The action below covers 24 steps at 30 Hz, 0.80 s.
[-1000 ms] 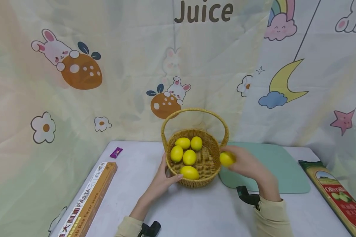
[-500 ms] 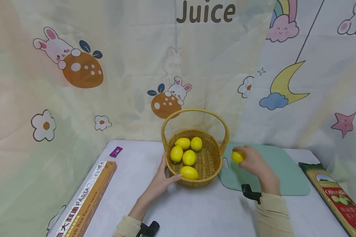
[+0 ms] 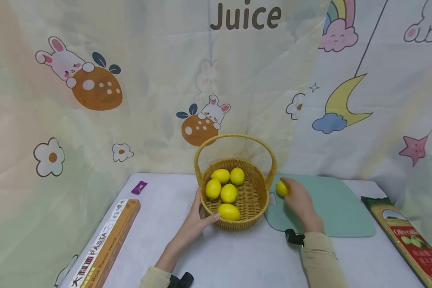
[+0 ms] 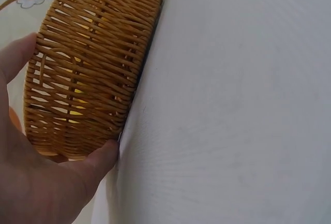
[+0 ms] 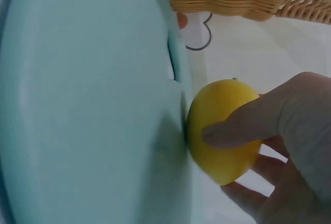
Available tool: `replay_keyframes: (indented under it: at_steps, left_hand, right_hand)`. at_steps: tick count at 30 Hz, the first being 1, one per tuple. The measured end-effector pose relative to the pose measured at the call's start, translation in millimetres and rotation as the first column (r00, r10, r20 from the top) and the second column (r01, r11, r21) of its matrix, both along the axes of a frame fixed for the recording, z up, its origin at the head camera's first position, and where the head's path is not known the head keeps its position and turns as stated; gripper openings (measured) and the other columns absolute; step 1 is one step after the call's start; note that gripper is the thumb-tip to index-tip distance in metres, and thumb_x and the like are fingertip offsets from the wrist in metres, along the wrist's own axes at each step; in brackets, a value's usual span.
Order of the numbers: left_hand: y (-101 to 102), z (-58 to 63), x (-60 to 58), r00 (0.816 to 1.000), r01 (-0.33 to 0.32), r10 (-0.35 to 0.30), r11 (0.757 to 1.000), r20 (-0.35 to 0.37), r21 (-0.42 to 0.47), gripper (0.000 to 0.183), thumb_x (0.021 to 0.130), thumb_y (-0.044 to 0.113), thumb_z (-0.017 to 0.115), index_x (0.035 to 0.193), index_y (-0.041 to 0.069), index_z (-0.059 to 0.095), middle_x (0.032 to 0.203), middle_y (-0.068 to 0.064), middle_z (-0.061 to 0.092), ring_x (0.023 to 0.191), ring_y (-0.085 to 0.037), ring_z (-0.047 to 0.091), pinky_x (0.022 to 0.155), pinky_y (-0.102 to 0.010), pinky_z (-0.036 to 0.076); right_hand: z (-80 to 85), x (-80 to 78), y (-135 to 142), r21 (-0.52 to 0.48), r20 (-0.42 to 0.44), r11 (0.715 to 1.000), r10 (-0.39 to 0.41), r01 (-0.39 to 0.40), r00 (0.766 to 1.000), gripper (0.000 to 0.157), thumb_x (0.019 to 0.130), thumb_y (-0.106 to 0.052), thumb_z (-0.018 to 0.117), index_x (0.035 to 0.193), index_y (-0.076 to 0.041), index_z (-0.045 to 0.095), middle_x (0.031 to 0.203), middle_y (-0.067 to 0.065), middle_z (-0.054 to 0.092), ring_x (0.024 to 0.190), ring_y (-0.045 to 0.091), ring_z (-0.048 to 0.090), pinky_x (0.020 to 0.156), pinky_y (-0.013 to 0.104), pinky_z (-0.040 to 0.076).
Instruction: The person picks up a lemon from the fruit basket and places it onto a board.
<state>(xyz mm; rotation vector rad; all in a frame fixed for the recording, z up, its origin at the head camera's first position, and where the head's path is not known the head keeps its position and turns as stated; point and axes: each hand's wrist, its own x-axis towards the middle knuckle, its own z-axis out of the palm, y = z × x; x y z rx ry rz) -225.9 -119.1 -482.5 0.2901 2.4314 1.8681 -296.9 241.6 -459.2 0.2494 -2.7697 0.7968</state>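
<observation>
In the head view a wicker basket (image 3: 253, 194) with a tall arched handle stands near the back of the table. Several yellow lemons (image 3: 229, 193) lie in it, mostly toward its left side. My left hand (image 3: 193, 224) grips the basket's left side, thumb at the front rim; the left wrist view shows finger and thumb spread on the woven wall (image 4: 90, 69). Just right of the basket, my right hand (image 3: 301, 204) holds another lemon (image 5: 222, 125) between thumb and fingers. This lemon is close over the left part of the green cutting board (image 3: 338, 210).
A long pasta box (image 3: 109, 244) lies along the table's left side, with a small purple wrapped sweet (image 3: 139, 187) behind it. At the right edge lies an olive oil packet (image 3: 399, 232). A printed cloth (image 3: 151, 96) hangs right behind the table.
My right hand has taken its lemon from the basket's right rim out over the cutting board, then shifted slightly back left. The left hand keeps its grip on the basket.
</observation>
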Motion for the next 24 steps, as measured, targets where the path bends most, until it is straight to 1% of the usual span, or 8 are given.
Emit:
replay_keyframes:
  at_steps: [4,7,10,13,15,20,24]
  left_hand:
    - [-1,-1.2,0.8,1.000,-0.009,0.009,1.000,-0.003,0.012,0.109,0.087,0.042,0.075,0.158,0.040,-0.009,0.168,0.006,-0.004,0.156,-0.028,0.005,0.118,-0.062,0.023]
    - [-1,-0.9,1.6,1.000,-0.008,0.008,1.000,-0.004,0.011,0.111,0.087,0.044,0.075,0.159,0.036,-0.009,0.168,0.006,-0.005,0.156,-0.028,0.005,0.118,-0.061,0.024]
    - [-1,-0.2,2.4,1.000,-0.005,0.005,1.000,0.014,0.010,0.112,0.086,0.045,0.075,0.159,0.035,-0.010,0.168,0.007,-0.005,0.156,-0.027,0.005,0.119,-0.060,0.024]
    - [0,0.3,1.7,1.000,-0.007,0.007,1.000,0.023,0.007,0.112,0.086,0.046,0.075,0.159,0.036,-0.010,0.168,0.006,-0.005,0.156,-0.027,0.006,0.119,-0.060,0.024]
    - [0,0.6,1.4,1.000,-0.011,0.011,1.000,0.027,0.003,0.112,0.085,0.047,0.075,0.159,0.035,-0.009,0.168,0.006,-0.004,0.156,-0.027,0.006,0.119,-0.060,0.024]
    - [0,0.9,1.7,0.999,-0.017,0.017,1.000,0.033,-0.004,0.113,0.085,0.048,0.075,0.159,0.035,-0.009,0.168,0.006,-0.004,0.156,-0.026,0.005,0.120,-0.061,0.020]
    - [0,0.5,2.0,0.999,-0.016,0.016,1.000,0.034,0.000,0.111,0.086,0.046,0.075,0.159,0.037,-0.009,0.168,0.008,-0.005,0.156,-0.025,0.003,0.121,-0.061,0.019]
  right_hand:
    - [-6.7,-6.9,-1,-0.029,-0.053,1.000,0.012,-0.013,0.999,0.063,0.077,0.020,0.047,0.137,0.004,0.053,0.138,0.032,0.049,0.124,0.051,0.048,0.104,0.065,0.040]
    - [-10.6,-12.8,1,-0.037,-0.086,0.999,0.015,-0.018,0.996,0.065,0.075,0.022,0.045,0.137,0.006,0.054,0.135,0.033,0.045,0.121,0.051,0.047,0.099,0.064,0.042]
    - [-13.6,-17.1,3,-0.050,-0.092,0.999,0.016,-0.020,0.996,0.069,0.074,0.022,0.044,0.140,0.005,0.051,0.135,0.032,0.044,0.121,0.050,0.047,0.099,0.065,0.042]
    - [-14.7,-20.4,6,-0.054,-0.091,0.998,0.029,-0.034,0.995,0.073,0.073,0.020,0.047,0.144,0.002,0.048,0.140,0.031,0.046,0.127,0.051,0.045,0.105,0.066,0.037]
    - [-15.3,-21.5,8,-0.058,-0.086,0.997,0.040,-0.045,0.996,0.075,0.073,0.019,0.048,0.146,0.001,0.046,0.144,0.030,0.044,0.131,0.051,0.041,0.108,0.067,0.034]
    - [-15.4,-22.3,9,-0.056,-0.078,0.996,0.058,-0.062,0.995,0.075,0.074,0.017,0.052,0.147,0.000,0.045,0.151,0.030,0.038,0.137,0.054,0.035,0.109,0.070,0.031]
    - [-11.8,-21.6,10,-0.049,-0.075,0.996,0.066,-0.070,0.995,0.074,0.075,0.016,0.055,0.147,0.001,0.045,0.152,0.031,0.037,0.137,0.054,0.034,0.108,0.070,0.031]
